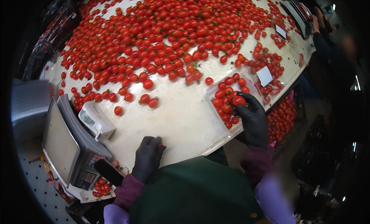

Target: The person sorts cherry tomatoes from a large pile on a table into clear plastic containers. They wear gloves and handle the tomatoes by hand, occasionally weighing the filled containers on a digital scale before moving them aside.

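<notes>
My right hand (253,119), in a black glove, has its fingers closed round a red cherry tomato (238,100) at the right side of a clear plastic tray (211,93). Several tomatoes lie inside that tray, at the table's near right edge. My left hand (147,157), gloved in black too, rests curled on the white table (177,125). A bit of a red cherry tomato (161,144) shows between its thumb and fingers. Beyond both hands spreads a large heap of cherry tomatoes (165,39), some with green stems.
On the left stand a scale (63,143) and a white box (96,120), with a dark phone (108,172) by the scale. Filled clear packs with a white card (264,76) lie right of the tray. Below the edge sits a crate of tomatoes (282,122). Another person's hand (318,19) shows far right.
</notes>
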`<control>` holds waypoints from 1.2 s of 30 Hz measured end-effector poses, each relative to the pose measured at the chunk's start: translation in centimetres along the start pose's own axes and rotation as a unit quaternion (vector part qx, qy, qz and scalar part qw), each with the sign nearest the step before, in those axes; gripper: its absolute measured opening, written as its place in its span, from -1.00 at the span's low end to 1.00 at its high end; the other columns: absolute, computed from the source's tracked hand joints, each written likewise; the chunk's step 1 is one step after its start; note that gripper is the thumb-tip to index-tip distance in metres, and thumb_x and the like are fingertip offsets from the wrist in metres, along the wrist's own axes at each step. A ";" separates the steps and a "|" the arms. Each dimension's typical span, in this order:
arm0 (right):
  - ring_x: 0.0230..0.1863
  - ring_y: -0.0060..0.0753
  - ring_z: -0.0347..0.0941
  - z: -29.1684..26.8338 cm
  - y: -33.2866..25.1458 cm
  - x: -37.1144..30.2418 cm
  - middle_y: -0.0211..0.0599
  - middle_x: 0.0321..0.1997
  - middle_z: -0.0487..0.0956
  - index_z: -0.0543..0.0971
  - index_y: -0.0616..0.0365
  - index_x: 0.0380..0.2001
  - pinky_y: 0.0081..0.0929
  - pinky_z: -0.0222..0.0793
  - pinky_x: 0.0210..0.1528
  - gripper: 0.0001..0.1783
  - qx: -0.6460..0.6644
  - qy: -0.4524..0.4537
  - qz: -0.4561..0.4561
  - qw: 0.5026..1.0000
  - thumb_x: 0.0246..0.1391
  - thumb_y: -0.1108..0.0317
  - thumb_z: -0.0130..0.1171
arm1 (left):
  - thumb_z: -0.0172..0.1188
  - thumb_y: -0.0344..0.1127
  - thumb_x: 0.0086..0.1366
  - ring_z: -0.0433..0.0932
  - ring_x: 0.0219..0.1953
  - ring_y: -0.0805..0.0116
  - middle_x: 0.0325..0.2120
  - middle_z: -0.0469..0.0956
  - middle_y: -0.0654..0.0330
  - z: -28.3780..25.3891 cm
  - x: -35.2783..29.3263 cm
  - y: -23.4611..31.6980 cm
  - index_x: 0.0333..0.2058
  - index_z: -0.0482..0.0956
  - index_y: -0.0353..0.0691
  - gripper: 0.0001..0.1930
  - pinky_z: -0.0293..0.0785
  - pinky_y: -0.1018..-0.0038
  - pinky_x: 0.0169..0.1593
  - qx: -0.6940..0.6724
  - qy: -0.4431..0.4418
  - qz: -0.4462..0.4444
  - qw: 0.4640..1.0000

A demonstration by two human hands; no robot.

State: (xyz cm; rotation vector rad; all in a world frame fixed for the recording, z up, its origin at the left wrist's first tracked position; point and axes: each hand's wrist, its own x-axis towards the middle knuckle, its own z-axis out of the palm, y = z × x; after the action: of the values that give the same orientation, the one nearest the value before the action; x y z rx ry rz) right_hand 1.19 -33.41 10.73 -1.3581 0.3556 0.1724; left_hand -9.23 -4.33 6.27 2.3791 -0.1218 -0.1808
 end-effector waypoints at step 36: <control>-0.26 -0.45 0.45 -4.4 0.6 0.8 -0.21 -0.14 0.48 0.40 0.23 -0.12 -0.51 0.43 -0.21 -0.70 -0.025 0.111 -0.130 0.985 0.02 0.57 0.07 | 0.19 -0.50 0.00 0.45 -0.15 0.07 -0.03 0.28 -0.09 1.5 12.3 -1.2 -0.17 0.46 -0.23 -0.66 0.44 0.38 -0.14 0.110 0.144 0.059 0.982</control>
State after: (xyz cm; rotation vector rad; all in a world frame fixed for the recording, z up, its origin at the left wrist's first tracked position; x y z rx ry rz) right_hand 1.05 -37.62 9.15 -1.4628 0.3574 -0.1901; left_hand 2.71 -6.24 3.17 2.5783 -0.1510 0.2464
